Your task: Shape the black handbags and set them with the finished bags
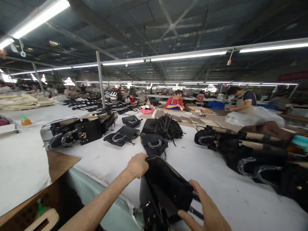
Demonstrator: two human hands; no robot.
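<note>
A black handbag [168, 183] stands at the front edge of the white-covered table, its mouth open toward me and its dark lining showing. My left hand [137, 165] is closed around the far left corner of the bag's rim. On the right side, my right hand [204, 208] holds the bag, thumb at the near side and fingers by the rim, near a plastic-wrapped handle [196, 212]. The lower front of the bag is cut off by the picture's edge. Just beyond it lies a smaller black bag [154, 144] with a wrapped handle.
More black handbags stand at left [90, 130] and right [260, 154]. A heap of black strips [168, 126] lies at mid-table. An orange glue bottle [26, 120] is far left; a turquoise-lidded jar [299, 144] far right. Co-workers [175, 102] work across the table.
</note>
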